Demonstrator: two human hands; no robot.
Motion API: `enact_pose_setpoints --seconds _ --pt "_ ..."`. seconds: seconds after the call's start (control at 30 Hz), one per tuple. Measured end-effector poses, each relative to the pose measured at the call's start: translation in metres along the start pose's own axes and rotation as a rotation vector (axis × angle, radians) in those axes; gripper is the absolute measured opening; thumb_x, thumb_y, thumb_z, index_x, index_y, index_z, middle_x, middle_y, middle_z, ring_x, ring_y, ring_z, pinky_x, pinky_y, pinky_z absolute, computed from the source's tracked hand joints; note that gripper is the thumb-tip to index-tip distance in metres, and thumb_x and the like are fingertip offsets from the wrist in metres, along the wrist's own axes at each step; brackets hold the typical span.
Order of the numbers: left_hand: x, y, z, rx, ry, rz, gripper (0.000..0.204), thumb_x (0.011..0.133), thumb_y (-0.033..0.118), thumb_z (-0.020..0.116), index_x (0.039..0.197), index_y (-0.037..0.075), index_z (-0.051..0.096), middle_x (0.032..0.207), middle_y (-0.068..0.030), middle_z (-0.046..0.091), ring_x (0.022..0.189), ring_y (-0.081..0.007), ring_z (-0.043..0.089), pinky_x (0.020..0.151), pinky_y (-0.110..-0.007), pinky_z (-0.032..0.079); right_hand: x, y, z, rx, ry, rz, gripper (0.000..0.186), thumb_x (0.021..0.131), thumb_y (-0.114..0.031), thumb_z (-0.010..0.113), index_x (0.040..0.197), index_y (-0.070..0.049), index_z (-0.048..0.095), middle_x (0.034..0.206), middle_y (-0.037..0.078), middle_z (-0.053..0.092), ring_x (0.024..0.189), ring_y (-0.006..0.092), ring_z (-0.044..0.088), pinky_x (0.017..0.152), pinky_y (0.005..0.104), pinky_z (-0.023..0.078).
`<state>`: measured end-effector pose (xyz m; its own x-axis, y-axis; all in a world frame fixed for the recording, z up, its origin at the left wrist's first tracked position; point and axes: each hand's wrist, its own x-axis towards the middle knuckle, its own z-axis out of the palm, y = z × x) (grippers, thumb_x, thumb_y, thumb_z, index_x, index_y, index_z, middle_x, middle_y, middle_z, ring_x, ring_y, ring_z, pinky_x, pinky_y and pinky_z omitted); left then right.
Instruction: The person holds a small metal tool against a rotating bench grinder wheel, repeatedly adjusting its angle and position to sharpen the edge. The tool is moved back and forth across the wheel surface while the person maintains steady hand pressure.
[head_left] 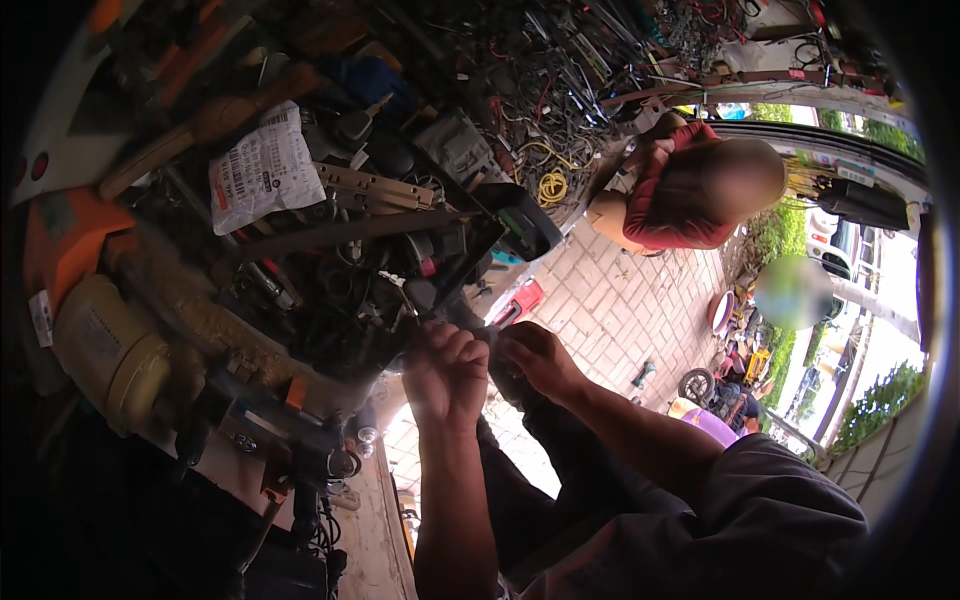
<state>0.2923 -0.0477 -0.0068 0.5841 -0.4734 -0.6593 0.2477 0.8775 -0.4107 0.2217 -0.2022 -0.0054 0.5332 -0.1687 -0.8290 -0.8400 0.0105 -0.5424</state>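
Note:
My left hand [447,378] is closed, its fingers curled in front of the crowded workbench. A thin, pale metallic piece [404,297] shows just beyond its fingertips; whether the hand grips it cannot be made out. Close on its right is my right hand [541,362], also closed, with thumb and fingers pinched together. Something small and greyish seems to sit between the two hands, too dark and blurred to name. Beyond them lies a dark jumble of tools and parts on the bench.
A white printed plastic packet [265,170] lies on the clutter, near a brass-coloured notched strip [375,187]. An orange tool [65,245] and a yellowish canister [110,350] stand at left. Over the brick paving [600,305], a person in red [690,200] sits at right.

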Motion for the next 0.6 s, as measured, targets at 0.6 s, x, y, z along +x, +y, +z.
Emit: enact_pose_setpoints --seconds 0.6 --pt "0.012 -0.034 0.009 0.941 0.567 0.602 0.038 0.102 0.035 0.052 0.089 -0.001 0.058 0.070 -0.0053 0.061 0.057 -0.0120 0.056 0.052 -0.025 0.043 -0.003 -0.043 0.018 0.046 -0.058 -0.084 0.024 0.096 -0.014 0.059 0.112 0.004 0.060 0.089 0.008 0.067 0.073 0.0115 0.059 0.064 0.0257 0.048"
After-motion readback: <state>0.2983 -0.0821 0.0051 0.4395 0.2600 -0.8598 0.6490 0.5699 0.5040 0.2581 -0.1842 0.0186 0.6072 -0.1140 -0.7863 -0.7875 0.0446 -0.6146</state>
